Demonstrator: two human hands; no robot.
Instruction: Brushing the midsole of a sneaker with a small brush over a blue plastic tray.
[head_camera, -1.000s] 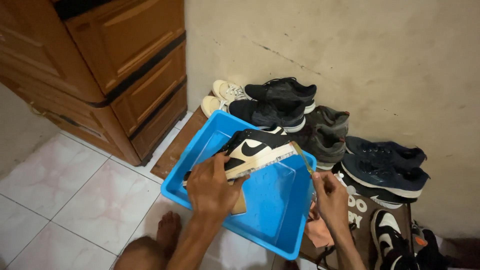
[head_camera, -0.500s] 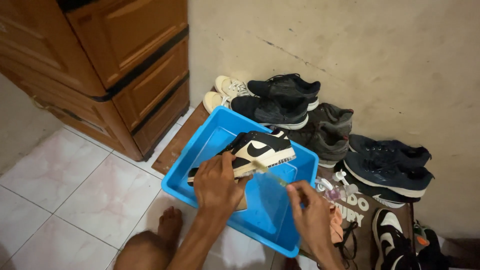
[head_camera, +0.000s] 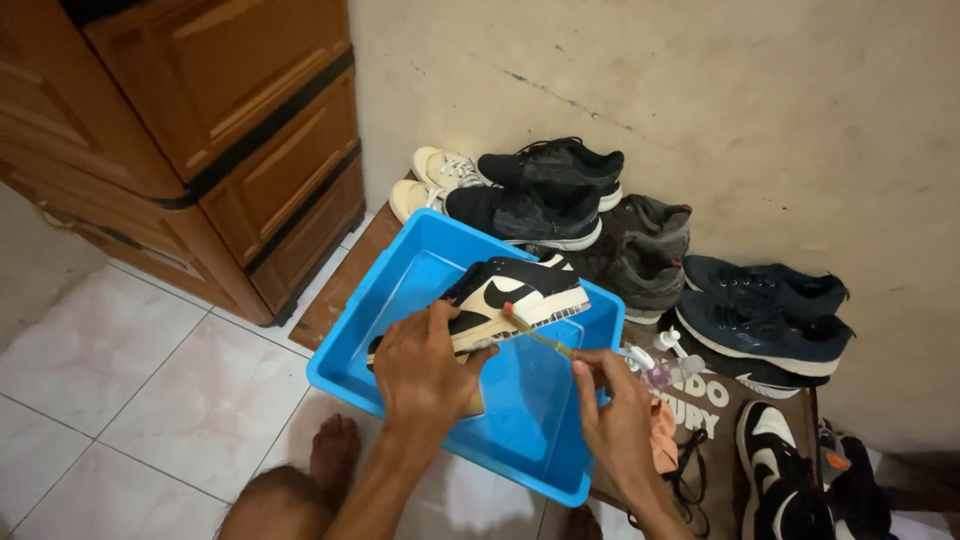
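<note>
Over the blue tub (head_camera: 360, 350), black-and-cream sneaker (head_camera: 505, 295) gripped in left hand (head_camera: 425, 370), toothbrush (head_camera: 535, 335) pinched in right hand (head_camera: 615, 415)

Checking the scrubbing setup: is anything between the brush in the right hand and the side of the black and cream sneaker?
Nothing visible. The right hand holds a thin brush whose tip already rests on the sneaker near its sole edge, above the blue tub. The left hand holds the sneaker further back, clear of the brush.

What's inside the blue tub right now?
Over the blue tub, the left hand holds a black-and-cream sneaker; the right hand brushes it with a toothbrush. The floor beneath them is partly hidden.
</note>
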